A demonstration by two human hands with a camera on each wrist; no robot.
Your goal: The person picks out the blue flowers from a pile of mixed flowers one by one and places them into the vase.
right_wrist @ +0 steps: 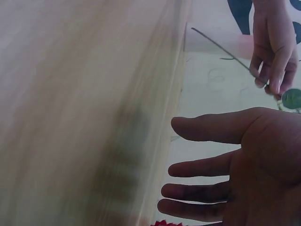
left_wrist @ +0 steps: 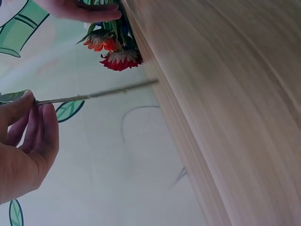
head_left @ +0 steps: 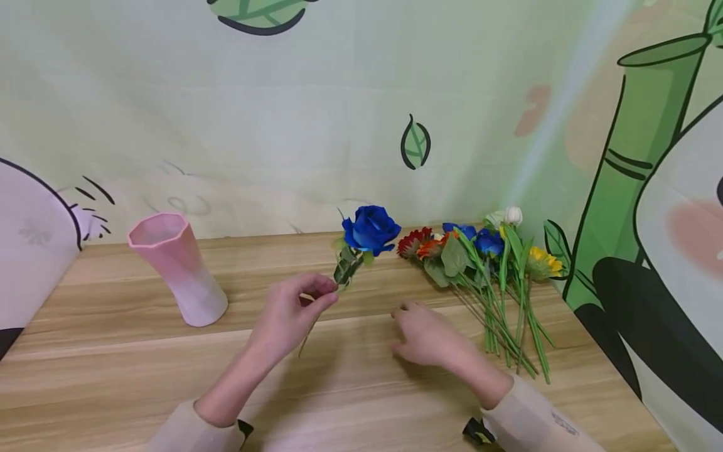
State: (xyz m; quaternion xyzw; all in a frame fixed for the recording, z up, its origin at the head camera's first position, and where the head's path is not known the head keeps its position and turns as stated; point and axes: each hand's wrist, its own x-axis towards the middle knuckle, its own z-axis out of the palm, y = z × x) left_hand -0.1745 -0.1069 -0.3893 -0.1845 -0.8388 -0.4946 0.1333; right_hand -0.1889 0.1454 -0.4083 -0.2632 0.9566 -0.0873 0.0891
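Note:
A blue artificial rose [head_left: 371, 230] stands tilted above the table, its stem pinched between the thumb and fingers of my left hand [head_left: 292, 316]. In the left wrist view the bare lower stem [left_wrist: 108, 92] points away from that hand. My right hand [head_left: 432, 336] hovers over the wood with nothing in it; the right wrist view shows its fingers [right_wrist: 197, 192] straight and spread. To its right lies a pile of artificial flowers: red and orange gerbera-like blooms [head_left: 415, 243], blue roses [head_left: 489, 242], a white tulip-like bud [head_left: 513, 216] and a yellow sunflower [head_left: 543, 263].
A pink-to-white faceted vase [head_left: 192, 276] stands upright on the left of the wooden table [head_left: 113, 376]. Behind the table hangs a printed cloth [head_left: 316, 138] with leaves, bamboo and pandas. Green and brown stems [head_left: 519, 339] of the pile reach toward the front.

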